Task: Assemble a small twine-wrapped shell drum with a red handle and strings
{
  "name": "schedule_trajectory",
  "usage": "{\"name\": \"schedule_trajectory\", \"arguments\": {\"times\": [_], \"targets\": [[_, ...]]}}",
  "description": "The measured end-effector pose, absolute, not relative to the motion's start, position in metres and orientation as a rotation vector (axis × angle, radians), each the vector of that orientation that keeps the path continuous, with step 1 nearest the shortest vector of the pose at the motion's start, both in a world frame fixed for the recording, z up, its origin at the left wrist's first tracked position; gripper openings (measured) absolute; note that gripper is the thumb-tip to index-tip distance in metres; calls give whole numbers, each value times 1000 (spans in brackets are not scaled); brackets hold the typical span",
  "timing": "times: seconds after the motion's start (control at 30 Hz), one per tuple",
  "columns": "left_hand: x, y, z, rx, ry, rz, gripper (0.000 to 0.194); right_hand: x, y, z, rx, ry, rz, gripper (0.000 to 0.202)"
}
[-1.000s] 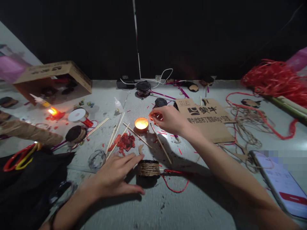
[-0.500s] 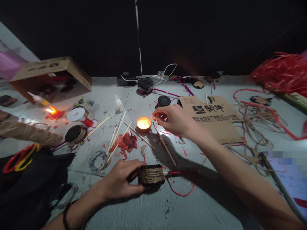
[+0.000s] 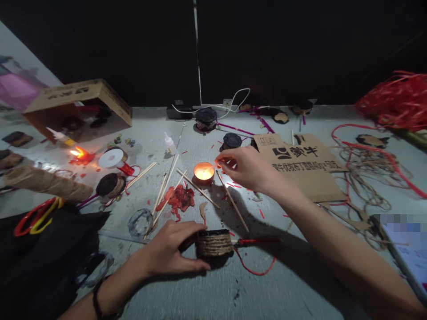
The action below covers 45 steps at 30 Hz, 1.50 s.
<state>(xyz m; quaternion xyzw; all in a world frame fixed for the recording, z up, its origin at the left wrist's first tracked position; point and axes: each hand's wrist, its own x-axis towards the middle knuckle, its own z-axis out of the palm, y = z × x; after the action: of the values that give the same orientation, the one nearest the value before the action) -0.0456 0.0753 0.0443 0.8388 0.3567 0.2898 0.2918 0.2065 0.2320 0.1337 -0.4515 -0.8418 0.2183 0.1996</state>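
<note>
My left hand (image 3: 173,249) curls its thumb and fingers around a small rope-wrapped drum (image 3: 215,244) with a black top, resting on the table. From the drum's right side a red-wrapped stick (image 3: 256,241) sticks out, and a red cord (image 3: 255,270) loops below. Beside a lit candle (image 3: 204,172) in a shallow round cup, my right hand (image 3: 247,166) is closed in a pinch. A thin pale piece, too small to name, reaches from its fingertips over the cup. Wooden sticks (image 3: 233,202) and melted red wax (image 3: 180,198) lie around the candle.
A flattened cardboard piece (image 3: 310,184) lies right of my right hand, with tangled twine (image 3: 367,178) beyond. A phone (image 3: 400,253) is at the right edge. At left are a second flame (image 3: 78,153), a ribbon spool (image 3: 111,158), scissors (image 3: 36,218) and an open cardboard box (image 3: 110,100).
The whole view has shifted slightly, so things appear a little further right. The pale piece in my right fingertips now shows over the candle cup. My left hand stays around the drum.
</note>
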Motion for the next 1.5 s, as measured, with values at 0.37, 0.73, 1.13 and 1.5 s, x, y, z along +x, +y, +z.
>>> {"name": "schedule_trajectory", "arguments": {"times": [0.37, 0.73, 1.13, 1.5], "targets": [[-49, 78, 49, 2235, 983, 717, 32, 208, 232, 136, -1266, -2364, 625, 23], [-51, 79, 47, 2247, 963, 840, 58, 207, 231, 138, -1251, -2378, 603, 24], [-57, 83, 55, 2249, 955, 722, 34, 207, 230, 138, -1277, -2368, 619, 23], [-57, 81, 50, 2323, 923, 763, 40, 207, 232, 136, -1254, -2366, 621, 22]]}}
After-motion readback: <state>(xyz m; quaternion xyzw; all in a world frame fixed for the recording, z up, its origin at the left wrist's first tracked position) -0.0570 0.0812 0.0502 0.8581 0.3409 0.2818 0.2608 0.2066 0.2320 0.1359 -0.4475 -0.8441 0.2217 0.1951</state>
